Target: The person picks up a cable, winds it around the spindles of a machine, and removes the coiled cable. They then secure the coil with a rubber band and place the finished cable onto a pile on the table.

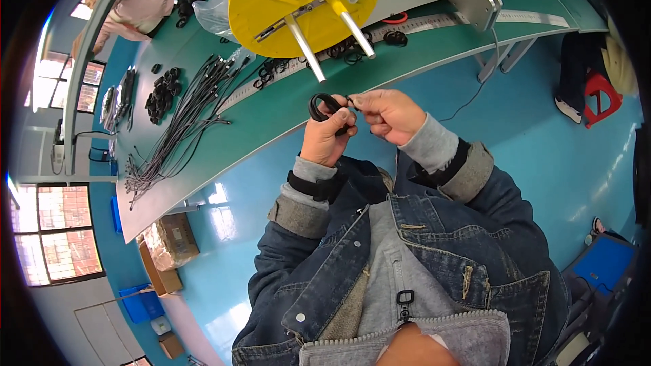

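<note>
A coiled black cable (317, 106) is gripped in my left hand (330, 132), its loop standing up beside the thumb. My right hand (392, 114) is pinched at the coil's right side, thumb and forefinger on a thin dark end of it or a tie; which of the two is too small to tell. Both hands are held close together in front of the table edge. Just beyond them is a yellow disc (271, 0) on a machine, with two metal rods (305, 47) sticking out toward me.
The green table (264, 112) holds a bundle of straight cables (196, 102), coiled black cables (163, 95) and a long ruler strip (434, 24). Another person (125, 13) is at the far left. A red stool (602, 98) stands at the right, and cardboard boxes (178, 237) sit on the floor at left.
</note>
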A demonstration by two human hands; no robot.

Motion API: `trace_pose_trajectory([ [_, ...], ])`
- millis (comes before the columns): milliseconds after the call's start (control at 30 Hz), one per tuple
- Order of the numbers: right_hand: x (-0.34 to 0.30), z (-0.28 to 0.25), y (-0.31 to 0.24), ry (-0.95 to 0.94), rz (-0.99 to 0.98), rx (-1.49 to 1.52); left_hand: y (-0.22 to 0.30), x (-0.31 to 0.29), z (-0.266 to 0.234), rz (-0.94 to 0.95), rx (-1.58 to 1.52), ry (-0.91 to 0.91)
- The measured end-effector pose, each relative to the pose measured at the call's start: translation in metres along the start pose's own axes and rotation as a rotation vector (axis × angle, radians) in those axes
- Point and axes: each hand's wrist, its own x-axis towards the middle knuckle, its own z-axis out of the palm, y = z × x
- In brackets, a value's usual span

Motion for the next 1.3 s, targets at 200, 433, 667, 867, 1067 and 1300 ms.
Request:
trace_pose_trajectory([
  [200,-0.01,-0.01,0.02,0.005,-0.048,0.021,-0.005,-0.008,0.003,0.033,0.206,0.008],
  [433,-0.037,-0.007,0.038,-0.145,-0.196,-0.122,-0.002,-0.017,0.006,0.042,0.266,-0.008],
  [667,-0.052,-0.008,-0.03,-0.01,-0.089,-0.64,0.006,-0.031,0.025,-0.262,0.715,-0.083],
  [867,-0.033,0.021,-0.041,-0.395,-0.288,-1.685,0.004,-0.026,0.035,-0.503,0.845,-0.243],
  [1067,-0.031,0.006,-0.016,-0.448,-0.34,-1.555,0.001,-0.029,0.009,-0.333,0.552,-0.283],
  [1300,-0.035,-0.011,0.013,0.003,-0.547,-0.774,0.0,-0.036,-0.003,-0.57,-0.255,-0.294],
])
